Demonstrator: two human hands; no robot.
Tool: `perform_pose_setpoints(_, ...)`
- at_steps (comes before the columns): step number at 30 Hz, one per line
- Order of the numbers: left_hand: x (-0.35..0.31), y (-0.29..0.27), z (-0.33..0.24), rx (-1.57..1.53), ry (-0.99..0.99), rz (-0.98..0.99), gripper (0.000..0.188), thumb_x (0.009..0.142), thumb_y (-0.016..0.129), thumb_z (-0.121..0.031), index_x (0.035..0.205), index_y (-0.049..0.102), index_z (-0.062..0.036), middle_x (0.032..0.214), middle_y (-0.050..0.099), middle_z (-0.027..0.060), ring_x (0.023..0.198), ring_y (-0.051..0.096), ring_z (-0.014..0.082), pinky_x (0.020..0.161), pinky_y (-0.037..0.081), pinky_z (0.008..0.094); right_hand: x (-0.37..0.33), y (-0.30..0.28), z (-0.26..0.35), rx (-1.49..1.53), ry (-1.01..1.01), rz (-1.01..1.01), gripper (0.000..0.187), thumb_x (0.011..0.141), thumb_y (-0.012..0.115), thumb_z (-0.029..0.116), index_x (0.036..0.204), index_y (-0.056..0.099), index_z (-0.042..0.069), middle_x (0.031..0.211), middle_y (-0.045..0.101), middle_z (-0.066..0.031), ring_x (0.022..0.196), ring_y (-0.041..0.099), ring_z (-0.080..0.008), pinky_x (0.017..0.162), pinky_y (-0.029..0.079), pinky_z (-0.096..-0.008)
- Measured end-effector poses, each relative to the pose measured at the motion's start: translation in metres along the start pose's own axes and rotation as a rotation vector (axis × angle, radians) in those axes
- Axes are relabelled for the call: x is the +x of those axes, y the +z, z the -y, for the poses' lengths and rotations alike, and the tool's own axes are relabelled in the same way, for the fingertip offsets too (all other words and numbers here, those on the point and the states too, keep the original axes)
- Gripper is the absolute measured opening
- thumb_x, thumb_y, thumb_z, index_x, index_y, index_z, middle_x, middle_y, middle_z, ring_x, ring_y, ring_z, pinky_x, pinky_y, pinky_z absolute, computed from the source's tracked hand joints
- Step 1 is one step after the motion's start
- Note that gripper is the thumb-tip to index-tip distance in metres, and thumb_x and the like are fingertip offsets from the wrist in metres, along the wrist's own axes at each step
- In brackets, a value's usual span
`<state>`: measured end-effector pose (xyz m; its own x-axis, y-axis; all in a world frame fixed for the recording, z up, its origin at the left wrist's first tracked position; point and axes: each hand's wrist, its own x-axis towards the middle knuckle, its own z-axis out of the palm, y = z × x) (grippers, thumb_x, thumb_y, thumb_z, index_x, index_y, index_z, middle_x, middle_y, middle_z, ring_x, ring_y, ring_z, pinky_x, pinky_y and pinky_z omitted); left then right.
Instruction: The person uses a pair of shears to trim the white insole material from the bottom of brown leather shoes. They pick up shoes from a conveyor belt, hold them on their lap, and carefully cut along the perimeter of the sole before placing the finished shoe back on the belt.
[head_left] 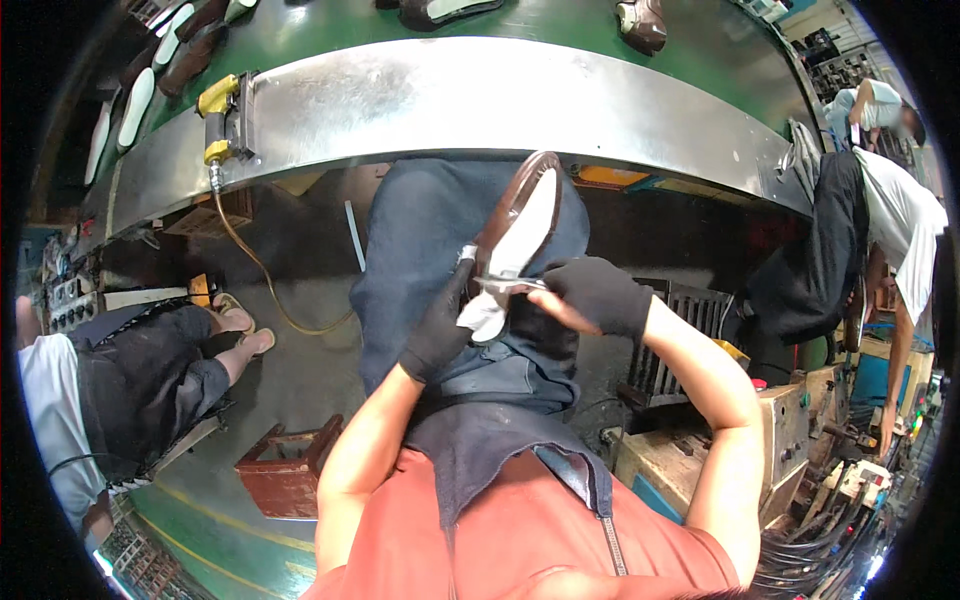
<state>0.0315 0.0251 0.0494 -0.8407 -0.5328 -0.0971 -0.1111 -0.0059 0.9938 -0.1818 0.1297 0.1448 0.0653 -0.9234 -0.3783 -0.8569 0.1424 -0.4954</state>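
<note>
A brown shoe upper point(489, 237) with a white sole side point(527, 232) facing up rests across my lap, toe pointing away from me. Crumpled white material point(486, 314) shows at its heel end. My left hand point(445, 325), in a black glove, is closed on the left side of the heel end. From the right, my right hand point(598, 295), in a black glove with bare fingertips, grips a slim metal tool point(508, 284). The tool lies across the shoe near the heel; its exact kind is unclear.
A metal-edged bench point(480, 95) with a green top point(560, 25) runs ahead, with several shoes on it. A yellow air tool point(221, 115) hangs at its left with a hose point(262, 262). Co-workers are at left point(130, 390) and right point(880, 200). A brown stool point(285, 472) stands lower left.
</note>
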Motion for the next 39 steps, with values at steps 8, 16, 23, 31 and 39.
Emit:
perform_pose_setpoints(8, 0.033, 0.036, 0.06, -0.046, 0.195, -0.498, 0.062, 0.091, 0.055, -0.013, 0.143, 0.026, 0.0041, 0.14, 0.042, 0.0208, 0.13, 0.043, 0.0305, 0.107, 0.035, 0.0363, 0.019, -0.006, -0.029, 0.481, 0.158, 0.42, 0.046, 0.099, 0.043, 0.04, 0.084, 0.063, 0.001, 0.072, 0.065, -0.019, 0.062, 0.063, -0.0379, 0.06, 0.05, -0.0437)
perform_pose_setpoints(16, 0.037, 0.001, 0.057, 0.146, 0.061, -0.361, 0.072, 0.09, 0.062, -0.03, 0.141, 0.022, 0.0012, 0.13, 0.048, 0.0231, 0.121, 0.049, 0.0323, 0.099, 0.041, 0.0397, 0.001, -0.048, 0.067, -0.51, -0.154, 0.014, 0.032, 0.087, 0.059, 0.036, 0.074, 0.064, 0.007, 0.076, 0.062, -0.0132, 0.067, 0.064, -0.0282, 0.059, 0.051, -0.0384)
perform_pose_setpoints(23, 0.061, -0.021, 0.002, -1.024, -0.271, -0.081, 0.049, 0.102, 0.039, -0.035, 0.134, 0.041, 0.0009, 0.129, 0.054, 0.0141, 0.116, 0.054, 0.0241, 0.099, 0.044, 0.034, 0.01, 0.027, -0.019, 0.164, -0.095, -0.094, 0.041, 0.094, 0.051, 0.041, 0.088, 0.062, 0.002, 0.077, 0.062, -0.0183, 0.073, 0.064, -0.0341, 0.064, 0.049, -0.0404)
perform_pose_setpoints(31, 0.074, 0.004, 0.019, -0.083, 0.024, -0.169, 0.052, 0.091, 0.065, -0.02, 0.134, 0.041, -0.0044, 0.127, 0.053, 0.0124, 0.117, 0.052, 0.0216, 0.097, 0.043, 0.0313, -0.039, -0.01, -0.004, 0.221, 0.115, -0.152, 0.039, 0.096, 0.049, 0.038, 0.088, 0.064, 0.003, 0.076, 0.062, -0.0208, 0.071, 0.063, -0.0381, 0.063, 0.048, -0.0434)
perform_pose_setpoints(39, 0.073, -0.004, -0.042, 0.437, -0.237, 0.549, 0.099, 0.075, 0.079, -0.023, 0.15, 0.015, -0.0087, 0.144, 0.034, 0.0137, 0.131, 0.038, 0.0257, 0.107, 0.037, 0.0372, 0.01, -0.004, -0.015, -0.127, -0.153, -0.27, 0.03, 0.09, 0.06, 0.036, 0.086, 0.06, 0.006, 0.073, 0.058, -0.0151, 0.069, 0.062, -0.0346, 0.06, 0.05, -0.0419)
